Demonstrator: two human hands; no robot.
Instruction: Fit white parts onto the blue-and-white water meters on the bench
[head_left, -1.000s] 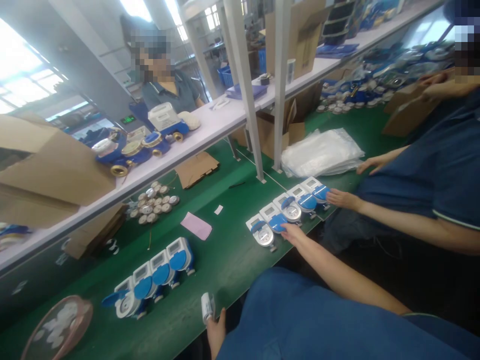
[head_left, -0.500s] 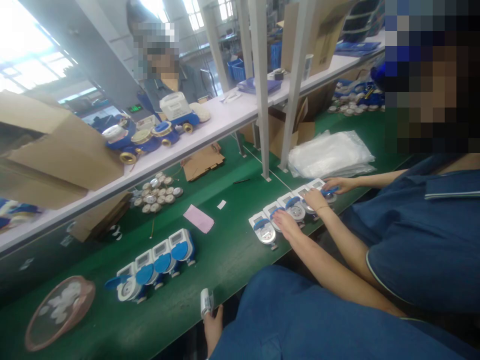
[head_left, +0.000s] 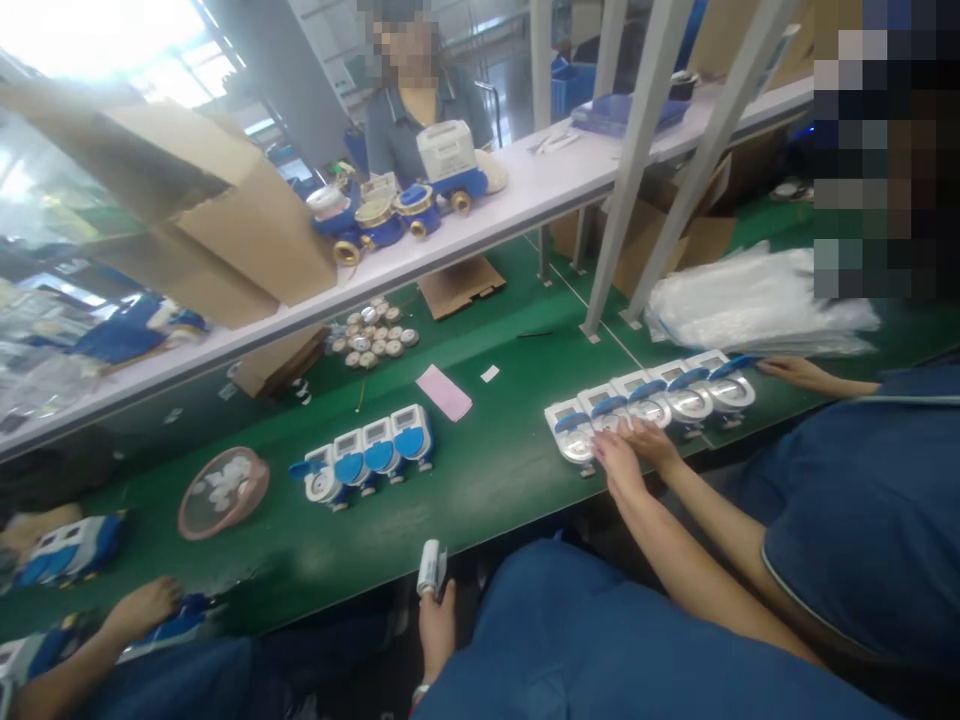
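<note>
My left hand [head_left: 437, 628] is closed around a small white roll [head_left: 429, 568] with a loose strip at its side, held by the bench's front edge. My right hand [head_left: 619, 466] reaches to a row of water meters with blue lids raised. Its outstretched fingertips touch or nearly touch the lower edge of the leftmost water meter [head_left: 576, 443]; whether anything small lies under them is hidden. Close beside it is a co-worker's hand [head_left: 654, 444]. That co-worker's other hand [head_left: 791, 373] is at the raised lid [head_left: 731, 367] of the far right meter.
Several blue-lidded meters [head_left: 379, 455] stand left of centre, near a pink basket [head_left: 259, 500] of white pieces. A pink paper [head_left: 444, 392] lies behind. Metal posts [head_left: 637, 170] and a shelf [head_left: 510, 205] cross the bench. Another person's hand [head_left: 146, 608] is at lower left.
The view has swung left, bringing another worker's arm into sight. My right hand has moved from a lid to the leftmost meter's lower edge. The co-worker's nearer hand has come beside mine.
</note>
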